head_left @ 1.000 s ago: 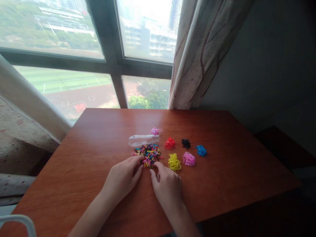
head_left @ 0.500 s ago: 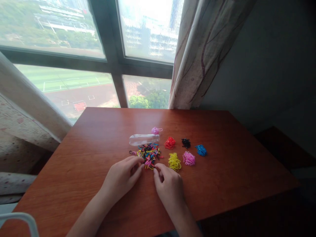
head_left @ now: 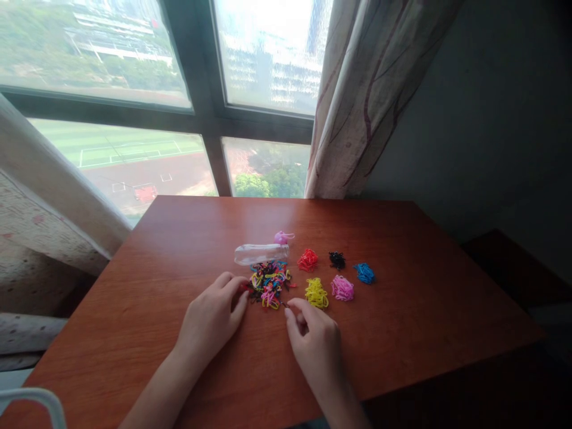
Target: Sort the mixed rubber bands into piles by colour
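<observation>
A mixed heap of small coloured rubber bands (head_left: 270, 282) lies on the wooden table. At its left edge is my left hand (head_left: 214, 311), thumb and fingers apart, fingertips touching the outer bands; some red shows beside them. Just right of the heap's near edge, my right hand (head_left: 316, 338) pinches a small dark rubber band (head_left: 283, 304) between thumb and forefinger. Sorted piles sit farther right: yellow bands (head_left: 316, 293), pink bands (head_left: 342, 288), red bands (head_left: 307, 260), black bands (head_left: 337, 260) and blue bands (head_left: 364, 273).
Behind the heap a clear plastic bottle-shaped container (head_left: 259, 254) lies on its side, with a pink cap with a loop (head_left: 281, 238) by its mouth. The table (head_left: 424, 298) meets a window and curtains (head_left: 353, 107) at the back. A white curved rail (head_left: 40, 394) shows at lower left.
My right hand has drawn slightly right, away from the heap, with the dark band. My left hand has shifted left to the heap's edge.
</observation>
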The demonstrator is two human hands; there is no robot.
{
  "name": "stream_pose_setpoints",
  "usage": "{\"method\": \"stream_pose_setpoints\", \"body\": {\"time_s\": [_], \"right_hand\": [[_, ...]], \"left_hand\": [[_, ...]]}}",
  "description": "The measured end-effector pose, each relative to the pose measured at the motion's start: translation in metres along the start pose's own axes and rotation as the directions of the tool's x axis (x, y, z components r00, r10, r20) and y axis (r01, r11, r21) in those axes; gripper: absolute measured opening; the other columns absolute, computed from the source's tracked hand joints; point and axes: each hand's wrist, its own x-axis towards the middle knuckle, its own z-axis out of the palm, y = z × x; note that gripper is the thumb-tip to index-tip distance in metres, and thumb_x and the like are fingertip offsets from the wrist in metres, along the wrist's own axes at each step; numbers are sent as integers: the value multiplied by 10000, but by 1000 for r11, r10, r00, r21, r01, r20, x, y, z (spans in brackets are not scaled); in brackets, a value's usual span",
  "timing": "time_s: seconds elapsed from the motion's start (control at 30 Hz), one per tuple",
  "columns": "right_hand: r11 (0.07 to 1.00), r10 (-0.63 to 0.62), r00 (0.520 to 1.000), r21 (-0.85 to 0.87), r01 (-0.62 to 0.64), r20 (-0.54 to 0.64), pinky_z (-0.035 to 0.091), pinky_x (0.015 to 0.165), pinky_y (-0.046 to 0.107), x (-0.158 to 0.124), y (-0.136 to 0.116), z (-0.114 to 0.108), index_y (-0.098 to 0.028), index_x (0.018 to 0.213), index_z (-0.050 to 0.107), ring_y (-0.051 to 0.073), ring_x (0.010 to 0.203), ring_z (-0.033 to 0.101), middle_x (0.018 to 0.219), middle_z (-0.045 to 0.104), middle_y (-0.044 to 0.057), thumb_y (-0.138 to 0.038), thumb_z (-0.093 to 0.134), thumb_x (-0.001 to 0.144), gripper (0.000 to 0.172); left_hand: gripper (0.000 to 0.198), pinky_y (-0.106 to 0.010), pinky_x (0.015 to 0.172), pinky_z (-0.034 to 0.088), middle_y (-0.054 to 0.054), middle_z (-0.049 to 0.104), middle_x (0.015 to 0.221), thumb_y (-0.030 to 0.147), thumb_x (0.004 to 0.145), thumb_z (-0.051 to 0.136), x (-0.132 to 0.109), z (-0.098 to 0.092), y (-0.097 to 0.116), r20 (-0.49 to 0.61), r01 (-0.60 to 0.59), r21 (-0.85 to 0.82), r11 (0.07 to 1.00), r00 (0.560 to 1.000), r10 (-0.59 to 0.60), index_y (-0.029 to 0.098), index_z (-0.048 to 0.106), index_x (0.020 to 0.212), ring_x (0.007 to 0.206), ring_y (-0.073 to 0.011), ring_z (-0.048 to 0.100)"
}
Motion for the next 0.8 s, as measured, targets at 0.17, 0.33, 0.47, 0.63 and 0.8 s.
{"method": "stream_pose_setpoints", "body": {"time_s": [0.17,0.33,0.47,0.63,0.8], "right_hand": [[988,15,994,-151,-31,-109,385,605,246,26,31,-36,-217,935,704,153,587,608,683,671,2,-328,539,930,198],[926,86,987,-355,-128,-134,338,565,250,70,72,-71,-229,903,712,159,578,587,622,644,-8,-347,560,891,192],[885,135,987,-438,-160,-88,288,538,250,93,88,-78,-241,894,714,163,598,579,607,628,-12,-313,583,860,153],[873,165,985,-458,-169,-48,259,527,249,102,93,-73,-245,856,710,156,590,564,612,632,-18,-288,614,841,106],[875,167,985,-453,-173,-53,269,535,253,99,91,-73,-243,875,710,160,587,567,606,629,-23,-299,615,849,114]], "left_hand": [[254,-276,690,461,-8,649,1041,329,953,418,0,5,-1,34,-105,-53,993,994,107,273,642,1059,879,-189,666],[248,-275,684,464,-8,655,1031,309,947,423,-1,7,-3,38,-160,-80,984,986,164,270,644,1052,859,-185,671],[252,-266,696,468,0,671,1050,292,942,425,-1,8,-6,26,-176,-109,978,983,180,281,643,1069,853,-176,677],[238,-270,678,467,9,695,1027,328,939,439,-2,5,-9,3,-115,-109,987,993,116,276,656,1021,838,-183,680],[235,-270,655,458,11,703,974,342,931,449,-2,3,-8,7,-86,-108,990,996,88,274,665,992,808,-185,676]]}}
